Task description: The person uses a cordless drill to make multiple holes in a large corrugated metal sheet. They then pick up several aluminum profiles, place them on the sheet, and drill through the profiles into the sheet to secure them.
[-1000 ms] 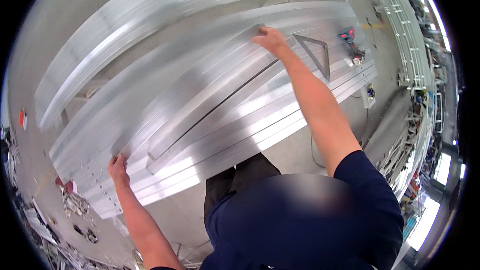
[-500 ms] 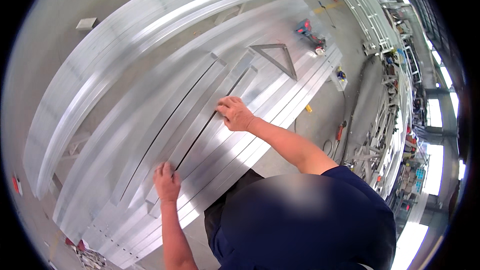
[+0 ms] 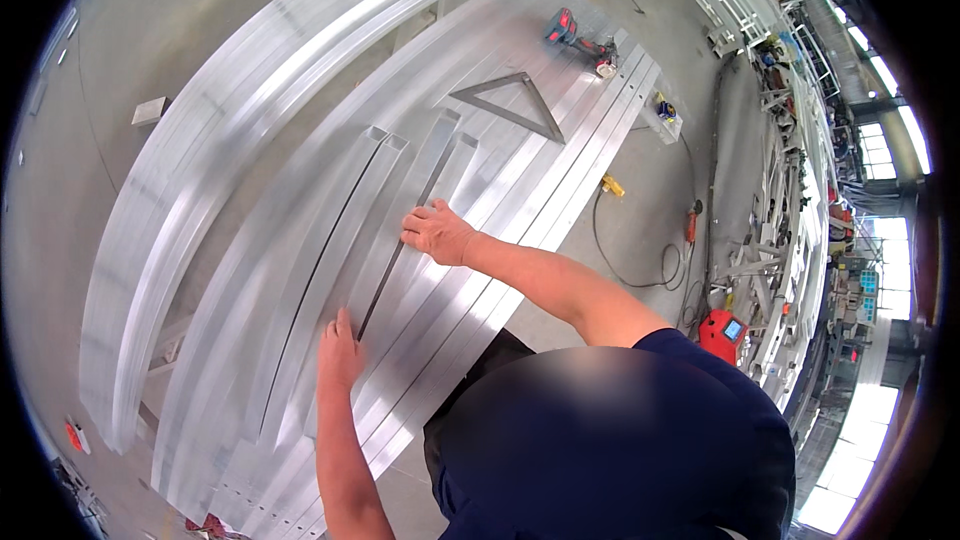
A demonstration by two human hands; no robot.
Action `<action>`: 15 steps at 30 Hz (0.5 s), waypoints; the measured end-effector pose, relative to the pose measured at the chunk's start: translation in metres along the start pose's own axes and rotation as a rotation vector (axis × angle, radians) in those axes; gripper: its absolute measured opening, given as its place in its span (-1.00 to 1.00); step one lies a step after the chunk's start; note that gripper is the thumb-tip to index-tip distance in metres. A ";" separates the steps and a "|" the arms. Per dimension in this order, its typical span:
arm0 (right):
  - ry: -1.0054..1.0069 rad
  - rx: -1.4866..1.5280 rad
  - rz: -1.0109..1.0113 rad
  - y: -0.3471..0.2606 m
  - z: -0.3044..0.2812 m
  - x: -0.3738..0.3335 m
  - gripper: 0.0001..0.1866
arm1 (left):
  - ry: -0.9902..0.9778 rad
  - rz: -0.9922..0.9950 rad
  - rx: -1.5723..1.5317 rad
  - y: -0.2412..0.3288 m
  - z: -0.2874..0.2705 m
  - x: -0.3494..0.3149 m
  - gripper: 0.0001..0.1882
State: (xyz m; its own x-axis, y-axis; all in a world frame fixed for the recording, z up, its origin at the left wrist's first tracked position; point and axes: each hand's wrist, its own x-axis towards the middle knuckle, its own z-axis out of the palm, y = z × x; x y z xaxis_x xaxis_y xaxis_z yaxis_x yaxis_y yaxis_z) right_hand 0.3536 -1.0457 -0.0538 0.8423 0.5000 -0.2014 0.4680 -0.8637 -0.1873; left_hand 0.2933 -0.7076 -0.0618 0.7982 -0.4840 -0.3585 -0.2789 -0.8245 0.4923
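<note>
Several square aluminium tubes lie side by side on a long bed of aluminium profiles (image 3: 500,280). My right hand (image 3: 438,233) rests on the nearest short tube (image 3: 457,166), its fingers bent over the edge at the dark gap. Lower down the same tube is my left hand (image 3: 341,352), slightly blurred, with the index finger pointing up along the gap and the thumb side toward the tube. Across that gap runs a second short tube (image 3: 420,175). Further left lies another pair of tubes (image 3: 335,240), close together. Palms and undersides of both hands are hidden.
Beyond the tubes lie a metal triangle frame (image 3: 540,105) and a cordless power tool (image 3: 580,43). Long profiles (image 3: 215,140) run along the far left. A cable (image 3: 640,285), a yellow object (image 3: 612,186) and a red machine with a screen (image 3: 722,337) are on the right.
The whole view has shifted, so the tubes, triangle and tool appear further left, and the red machine shows. My left index finger now points more upward. Both hands stay at the same tube.
</note>
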 end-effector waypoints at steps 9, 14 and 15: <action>0.264 0.216 0.141 0.043 -0.002 -0.030 -0.49 | 0.012 -0.047 0.027 -0.011 0.000 -0.036 -0.38; 0.334 0.282 0.522 0.099 -0.013 -0.039 -0.27 | 0.045 -0.031 0.026 0.010 -0.003 -0.025 -0.46; 0.277 0.294 0.556 0.113 -0.019 -0.037 -0.22 | 0.041 -0.041 0.020 0.008 -0.002 -0.025 -0.46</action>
State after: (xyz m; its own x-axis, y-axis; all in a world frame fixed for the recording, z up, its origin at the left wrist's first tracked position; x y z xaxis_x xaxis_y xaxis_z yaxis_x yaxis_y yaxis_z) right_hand 0.3802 -1.1636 -0.0488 0.9919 -0.0813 -0.0972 -0.1130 -0.9146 -0.3883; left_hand 0.2722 -0.7016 -0.0474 0.8302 -0.4378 -0.3452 -0.2561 -0.8494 0.4614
